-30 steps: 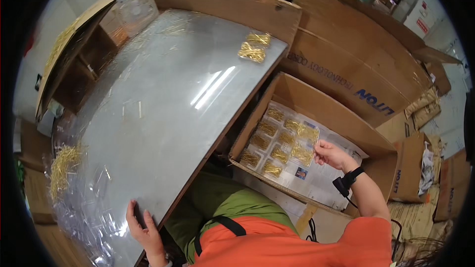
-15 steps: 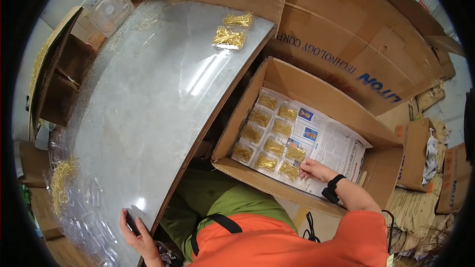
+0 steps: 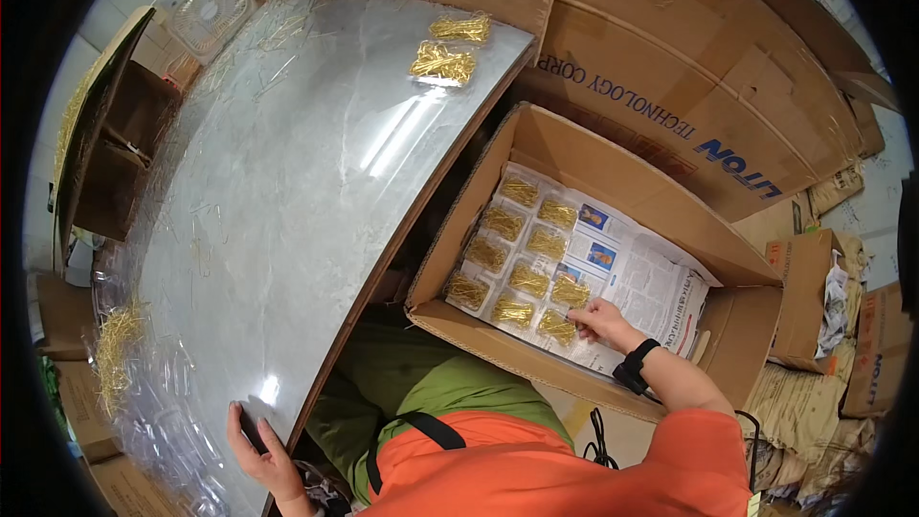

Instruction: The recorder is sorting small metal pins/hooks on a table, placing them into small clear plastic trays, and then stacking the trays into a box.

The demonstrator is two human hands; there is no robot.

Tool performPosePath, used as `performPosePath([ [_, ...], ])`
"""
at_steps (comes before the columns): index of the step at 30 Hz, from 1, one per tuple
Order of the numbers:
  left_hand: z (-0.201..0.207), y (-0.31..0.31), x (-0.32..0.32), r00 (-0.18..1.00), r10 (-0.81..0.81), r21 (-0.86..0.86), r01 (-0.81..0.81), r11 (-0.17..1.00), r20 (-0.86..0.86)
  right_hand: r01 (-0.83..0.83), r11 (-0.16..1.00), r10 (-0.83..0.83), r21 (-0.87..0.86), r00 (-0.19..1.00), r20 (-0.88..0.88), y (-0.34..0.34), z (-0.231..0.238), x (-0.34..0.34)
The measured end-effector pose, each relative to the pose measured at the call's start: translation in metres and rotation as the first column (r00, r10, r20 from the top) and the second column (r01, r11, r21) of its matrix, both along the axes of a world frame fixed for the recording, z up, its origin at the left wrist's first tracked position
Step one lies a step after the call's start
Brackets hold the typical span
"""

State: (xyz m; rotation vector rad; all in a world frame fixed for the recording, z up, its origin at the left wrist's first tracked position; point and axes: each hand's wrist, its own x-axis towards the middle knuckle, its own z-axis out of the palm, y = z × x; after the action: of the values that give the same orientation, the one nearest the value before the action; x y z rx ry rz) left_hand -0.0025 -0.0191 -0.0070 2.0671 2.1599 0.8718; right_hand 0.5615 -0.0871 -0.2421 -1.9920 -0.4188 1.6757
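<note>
In the cardboard box point(image 3: 574, 163) on the right, several small clear plastic packs point(image 3: 528, 280) of thin gold-coloured pieces lie in rows on a newspaper sheet point(image 3: 661, 268). My right hand point(image 3: 603, 322) reaches over the box's front wall, fingers pinched together. Its fingertips touch the right corner of the nearest right-hand pack point(image 3: 555, 327), just below the pack point(image 3: 570, 290) beyond it; whether they grip anything is hidden. With thumb and fingers apart, my left hand point(image 3: 260, 455) rests at the front edge of the grey table point(image 3: 278, 211) and holds nothing.
Two gold-filled packs point(image 3: 442, 63) sit at the table's far right corner. Empty clear plastic trays point(image 3: 182, 431) and a heap of loose gold pieces point(image 3: 119, 345) line its left side. A white fan point(image 3: 206, 5) stands behind. Large cardboard sheets point(image 3: 661, 48) rise beyond the box.
My right hand has shifted slightly left and up, nearer the two right-hand packs. The left hand stays at the table edge; the whole view has tilted a little.
</note>
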Motion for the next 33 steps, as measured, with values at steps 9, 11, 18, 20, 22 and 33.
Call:
performPosePath([
  [9,-0.001,-0.001,-0.001,1.0,0.001,-0.002,-0.001,1.0,-0.002,0.065,0.997,-0.065,0.036,0.998,-0.001,-0.004,0.003,0.004],
  [11,-0.002,0.0,-0.002,1.0,0.002,0.0,-0.002,1.0,0.003,0.05,0.998,-0.05,0.037,0.999,0.003,-0.006,-0.002,0.006],
  [18,0.001,0.0,0.0,1.0,-0.007,0.001,0.007,1.0,-0.028,-0.033,0.999,0.034,0.03,0.999,-0.005,-0.009,-0.008,0.004],
  [20,0.0,0.0,-0.001,0.999,-0.008,0.0,0.008,1.0,-0.034,-0.026,0.999,0.026,0.038,0.999,-0.021,-0.011,-0.01,0.005],
  [22,0.0,0.0,-0.001,1.0,-0.008,0.0,0.008,1.0,-0.024,-0.016,0.999,0.017,0.039,0.999,-0.033,-0.013,-0.01,0.005],
  [33,-0.004,-0.001,-0.002,1.0,-0.022,0.01,0.023,1.0,-0.022,-0.221,0.975,0.221,-0.032,0.975,0.02,-0.014,0.023,0.028],
])
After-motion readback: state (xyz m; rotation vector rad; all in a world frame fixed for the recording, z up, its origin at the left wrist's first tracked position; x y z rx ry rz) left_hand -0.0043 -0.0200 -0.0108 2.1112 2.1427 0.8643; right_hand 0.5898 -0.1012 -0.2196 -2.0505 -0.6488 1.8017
